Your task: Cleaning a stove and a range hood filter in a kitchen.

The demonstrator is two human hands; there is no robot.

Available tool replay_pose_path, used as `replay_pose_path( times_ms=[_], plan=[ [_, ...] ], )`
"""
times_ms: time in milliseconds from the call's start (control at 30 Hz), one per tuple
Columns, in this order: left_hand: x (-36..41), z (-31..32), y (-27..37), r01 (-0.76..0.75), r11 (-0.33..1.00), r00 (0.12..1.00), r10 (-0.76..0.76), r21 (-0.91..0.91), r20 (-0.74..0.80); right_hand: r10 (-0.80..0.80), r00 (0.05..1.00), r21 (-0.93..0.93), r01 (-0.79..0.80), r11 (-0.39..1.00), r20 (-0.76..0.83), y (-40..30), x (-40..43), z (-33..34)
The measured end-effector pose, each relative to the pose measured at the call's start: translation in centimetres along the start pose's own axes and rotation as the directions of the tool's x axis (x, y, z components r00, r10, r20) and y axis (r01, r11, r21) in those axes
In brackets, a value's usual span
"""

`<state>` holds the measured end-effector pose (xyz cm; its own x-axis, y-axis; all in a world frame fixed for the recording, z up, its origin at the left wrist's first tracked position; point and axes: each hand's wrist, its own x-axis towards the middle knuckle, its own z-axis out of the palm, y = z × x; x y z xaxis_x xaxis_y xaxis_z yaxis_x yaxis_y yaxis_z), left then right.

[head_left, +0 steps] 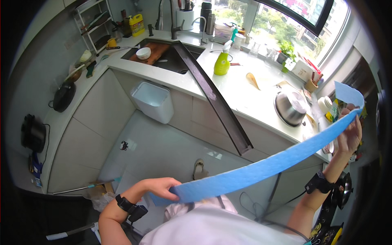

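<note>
A long blue strip (pixel 266 162) of soft sheet material, fabric or foam, stretches across in front of my body. My left hand (pixel 162 188) grips it near its lower left end, with the thumb over the front face. Raised at the far right, my right hand (pixel 349 134) pinches the other end, where the strip folds back over the fingers. Beyond the strip, a long dark metal channel (pixel 211 95) lies across the sink (pixel 171 67) and sticks out past the counter's front edge. Its inside looks wet or streaked.
On the counter (pixel 196 82) stand a green spray bottle (pixel 221 62), an upturned steel bowl (pixel 291 107) and a black pan (pixel 64 96). A white bin (pixel 153 101) hangs against the cabinet front. Poles and a plastic bag (pixel 102 200) lie at lower left.
</note>
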<state>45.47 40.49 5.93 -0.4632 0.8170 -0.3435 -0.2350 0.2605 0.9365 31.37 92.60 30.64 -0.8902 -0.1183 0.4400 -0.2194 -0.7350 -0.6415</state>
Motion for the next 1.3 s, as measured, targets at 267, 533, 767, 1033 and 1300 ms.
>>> replay_pose_path(
  times_ms=[267,533,767,1033,1300],
  plan=[
    [-2.9,-11.6,0.7,0.287,0.937,0.951,-0.303,0.197,0.058,0.070,0.996,0.202,-0.057,0.978,-0.060,-0.6,5.0,-11.6],
    [-3.1,-31.7,9.0,0.569,0.412,0.631,0.336,0.711,-0.699,-0.154,0.970,-0.243,0.106,0.964,-0.187,0.0,5.0,-19.6],
    [4.5,-49.8,13.2,0.618,0.481,0.324,0.565,0.622,-0.759,-0.048,0.999,-0.388,0.048,0.920,0.011,5.2,-0.1,-13.7],
    [16.6,-65.2,8.9,0.182,0.585,0.345,0.714,0.790,-0.609,0.399,0.867,-0.710,-0.482,0.514,-0.300,10.5,-5.6,-9.3],
    [21.2,-70.3,5.8,0.630,0.462,0.595,0.228,0.624,-0.770,0.061,0.912,-0.747,-0.368,0.554,-0.405,23.3,-4.9,-6.3]
  ],
)
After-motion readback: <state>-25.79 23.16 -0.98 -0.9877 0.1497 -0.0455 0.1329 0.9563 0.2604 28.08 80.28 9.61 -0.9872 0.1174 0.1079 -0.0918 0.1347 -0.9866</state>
